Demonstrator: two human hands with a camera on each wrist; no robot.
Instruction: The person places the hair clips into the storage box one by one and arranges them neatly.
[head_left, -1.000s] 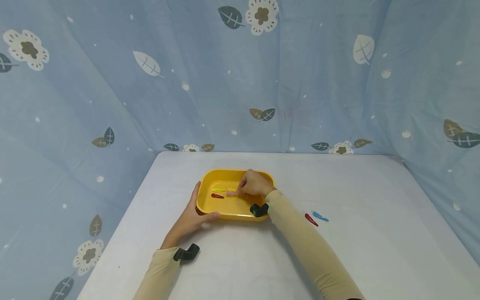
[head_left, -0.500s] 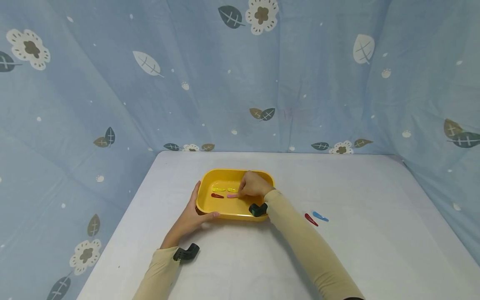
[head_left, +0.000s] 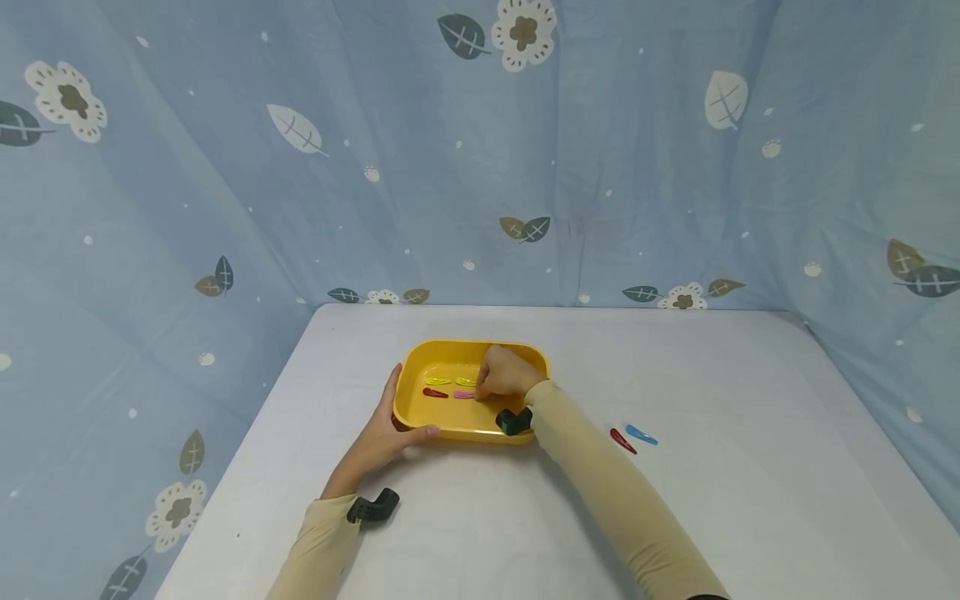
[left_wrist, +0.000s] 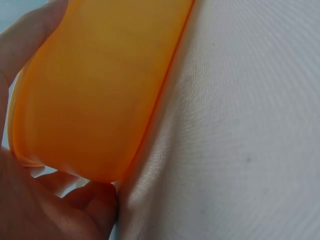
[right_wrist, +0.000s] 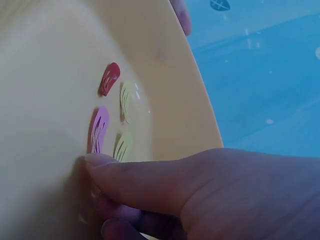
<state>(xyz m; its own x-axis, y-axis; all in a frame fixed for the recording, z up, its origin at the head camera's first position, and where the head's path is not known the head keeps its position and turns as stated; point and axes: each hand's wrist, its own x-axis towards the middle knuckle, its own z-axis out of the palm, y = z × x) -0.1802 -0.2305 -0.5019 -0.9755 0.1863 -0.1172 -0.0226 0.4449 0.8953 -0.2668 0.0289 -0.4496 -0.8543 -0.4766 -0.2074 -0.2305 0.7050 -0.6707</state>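
My left hand (head_left: 381, 429) holds the near-left corner of a yellow plastic tray (head_left: 468, 434), thumb along its front side. In the left wrist view, the fingers (left_wrist: 102, 207) curl against the tray's outer wall. Inside the tray, my right hand (head_left: 506, 372) pinches the end of a pink hair clip (right_wrist: 99, 127), which lies at the tray's floor. Beside it are a red hair clip (right_wrist: 110, 77) and two yellow ones, the left yellow hair clip (head_left: 438, 382) and the right yellow hair clip (head_left: 465, 382), partly behind my thumb in the right wrist view.
Right of the tray, a second red hair clip (head_left: 622, 441) and a blue hair clip (head_left: 641, 434) lie on the white-covered table (head_left: 750, 500). A blue patterned curtain (head_left: 420, 183) hangs behind the table and along its sides.
The pink hair clip has come slightly toward me, now lying below the right yellow one, which shows more fully. My right hand has shifted slightly nearer; the left hand stays put.
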